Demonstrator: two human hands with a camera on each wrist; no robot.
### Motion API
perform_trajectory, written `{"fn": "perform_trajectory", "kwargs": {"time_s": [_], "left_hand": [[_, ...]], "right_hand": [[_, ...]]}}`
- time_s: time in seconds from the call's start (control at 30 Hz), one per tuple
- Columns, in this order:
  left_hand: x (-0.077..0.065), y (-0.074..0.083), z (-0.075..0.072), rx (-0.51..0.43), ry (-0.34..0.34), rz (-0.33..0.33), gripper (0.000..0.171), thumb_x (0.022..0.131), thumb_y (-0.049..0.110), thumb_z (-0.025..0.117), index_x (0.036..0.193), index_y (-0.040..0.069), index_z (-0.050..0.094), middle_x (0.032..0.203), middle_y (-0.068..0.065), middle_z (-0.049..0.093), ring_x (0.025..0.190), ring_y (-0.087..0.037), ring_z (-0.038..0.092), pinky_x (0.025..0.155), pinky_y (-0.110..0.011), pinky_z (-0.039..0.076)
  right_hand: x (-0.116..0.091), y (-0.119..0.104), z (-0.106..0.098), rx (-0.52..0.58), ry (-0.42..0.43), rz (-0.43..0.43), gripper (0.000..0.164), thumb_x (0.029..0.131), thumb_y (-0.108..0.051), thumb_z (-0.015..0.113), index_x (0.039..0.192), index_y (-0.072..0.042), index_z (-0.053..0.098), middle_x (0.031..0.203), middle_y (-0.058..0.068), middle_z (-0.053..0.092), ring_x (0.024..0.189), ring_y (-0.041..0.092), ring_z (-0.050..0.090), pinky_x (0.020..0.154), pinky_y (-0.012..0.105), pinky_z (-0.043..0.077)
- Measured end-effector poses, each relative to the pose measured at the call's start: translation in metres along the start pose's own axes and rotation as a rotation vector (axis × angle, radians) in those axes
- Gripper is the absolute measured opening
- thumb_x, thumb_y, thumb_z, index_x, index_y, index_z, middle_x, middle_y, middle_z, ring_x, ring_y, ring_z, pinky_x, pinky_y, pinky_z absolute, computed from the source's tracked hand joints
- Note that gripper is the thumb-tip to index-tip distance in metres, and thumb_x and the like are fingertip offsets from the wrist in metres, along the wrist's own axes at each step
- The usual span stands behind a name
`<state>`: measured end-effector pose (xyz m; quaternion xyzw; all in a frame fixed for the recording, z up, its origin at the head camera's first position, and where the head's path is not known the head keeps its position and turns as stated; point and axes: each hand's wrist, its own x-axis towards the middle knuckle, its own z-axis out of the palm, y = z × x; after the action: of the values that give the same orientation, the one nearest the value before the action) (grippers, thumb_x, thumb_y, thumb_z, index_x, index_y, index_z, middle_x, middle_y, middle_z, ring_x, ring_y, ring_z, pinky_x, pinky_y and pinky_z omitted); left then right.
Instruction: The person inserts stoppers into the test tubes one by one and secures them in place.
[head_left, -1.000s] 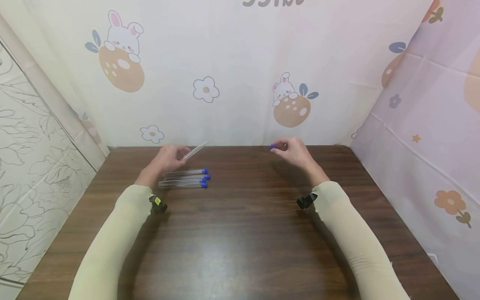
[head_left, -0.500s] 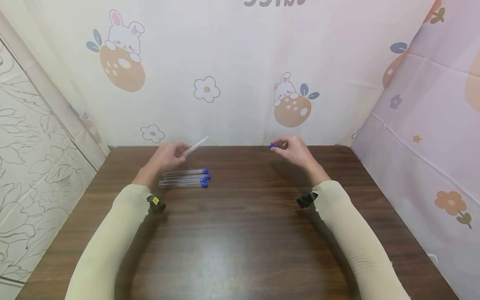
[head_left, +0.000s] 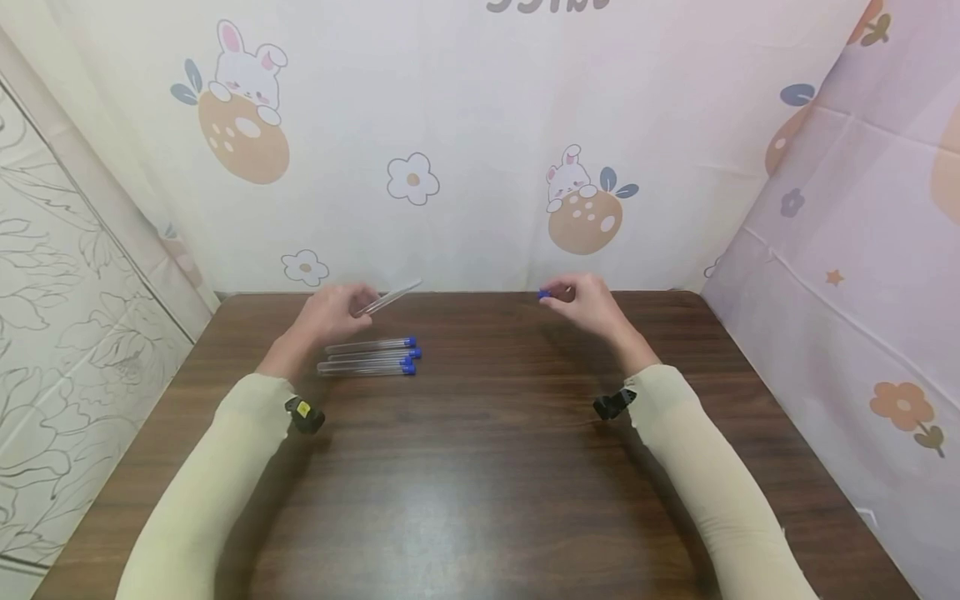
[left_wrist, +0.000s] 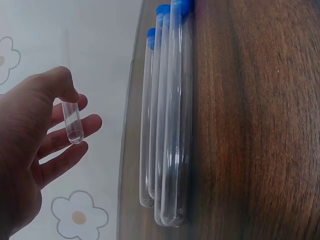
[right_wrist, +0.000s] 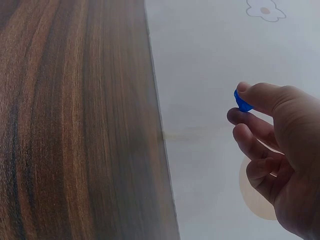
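Note:
My left hand (head_left: pixel 337 312) pinches a clear, uncapped test tube (left_wrist: pixel 73 120) between thumb and fingers, over the table's far left part. The tube's rounded end points down past my fingers, and its other end slants up to the right in the head view. Off to the right, my right hand (head_left: pixel 587 302) pinches a small blue cap (right_wrist: pixel 243 101) between thumb and index finger. Several test tubes (left_wrist: pixel 175 150) with blue caps lie side by side on the table, just below my left hand in the head view, their capped ends to the right.
The dark wood-grain table (head_left: pixel 465 467) stretches from me to a pale curtain (head_left: pixel 480 100) printed with rabbits and flowers, hanging along its far edge. A small black camera (head_left: pixel 305 414) sits on the left wrist, and another black camera (head_left: pixel 613 404) on the right.
The test tube in my left hand has changed its tilt slightly, and the left forearm has shifted a little left. My right hand with the cap has barely moved.

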<state>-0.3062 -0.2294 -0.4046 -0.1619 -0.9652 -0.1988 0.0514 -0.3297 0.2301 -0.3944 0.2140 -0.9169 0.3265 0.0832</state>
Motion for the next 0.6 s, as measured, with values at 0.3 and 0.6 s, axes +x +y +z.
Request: {"fn": "perform_trajectory", "kwargs": {"time_s": [0.3, 0.6], "left_hand": [[-0.0054, 0.0012, -0.0053, -0.021, 0.028, 0.011, 0.038, 0.086, 0.024, 0.067, 0.123, 0.024, 0.065, 0.109, -0.004, 0.077, 0.098, -0.026, 0.071, 0.086, -0.049, 0.054], [-0.0097, 0.0054, -0.0077, 0.004, 0.047, 0.039, 0.033, 0.087, 0.026, 0.068, 0.120, 0.026, 0.067, 0.110, -0.005, 0.078, 0.095, -0.026, 0.072, 0.084, -0.048, 0.056]], "right_hand": [[-0.0017, -0.0031, -0.0023, 0.017, 0.005, 0.007, 0.024, 0.090, -0.022, 0.077, 0.113, -0.015, 0.075, 0.106, 0.007, 0.077, 0.086, 0.020, 0.067, 0.074, 0.032, 0.056], [-0.0041, -0.0056, -0.0012, 0.044, 0.015, -0.026, 0.022, 0.087, -0.018, 0.080, 0.107, -0.012, 0.076, 0.100, 0.008, 0.078, 0.076, 0.020, 0.066, 0.064, 0.024, 0.053]]}}
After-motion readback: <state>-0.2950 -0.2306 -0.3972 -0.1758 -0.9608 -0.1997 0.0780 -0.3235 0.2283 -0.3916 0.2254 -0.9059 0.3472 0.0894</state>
